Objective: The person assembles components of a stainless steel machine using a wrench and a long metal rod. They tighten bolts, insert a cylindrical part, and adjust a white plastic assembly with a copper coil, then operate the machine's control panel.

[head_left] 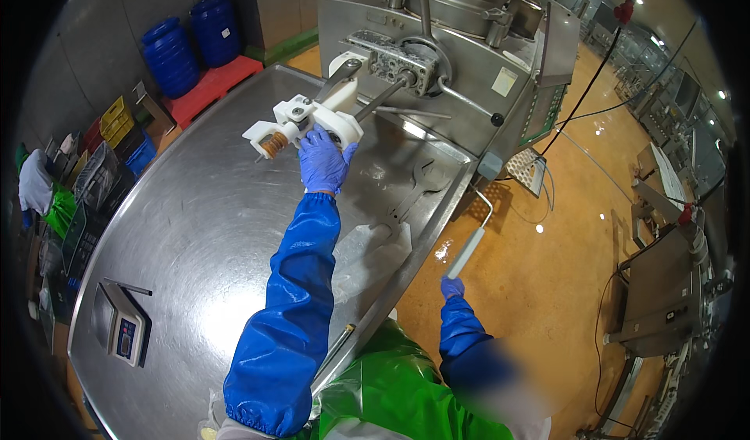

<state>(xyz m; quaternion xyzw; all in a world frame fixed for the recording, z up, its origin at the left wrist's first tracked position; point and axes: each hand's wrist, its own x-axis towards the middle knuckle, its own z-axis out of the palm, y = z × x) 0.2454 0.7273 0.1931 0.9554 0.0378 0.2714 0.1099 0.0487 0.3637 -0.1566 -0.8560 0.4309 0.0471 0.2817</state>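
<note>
My left hand (324, 161), in a purple glove and blue sleeve, grips the near side of a white plastic clamp fitting (337, 124) with a coil spring (274, 145) at its left. Behind it, a metal tube (381, 100) runs to the front of a stainless steel filling machine (469, 65). My right hand (451, 286), also gloved, is low at the right, closed around the lower end of a flat grey lever (467, 252). A bent rod (486, 208) joins that lever to the machine. The fingertips of my right hand are partly hidden.
A steel table (187, 229) spans the left, bearing a small scale (125, 337), a flat metal tool (428, 178) and clear plastic film (367, 264). Blue barrels (170, 57) stand on a red pallet (211, 92). A cable (582, 81) hangs at the right.
</note>
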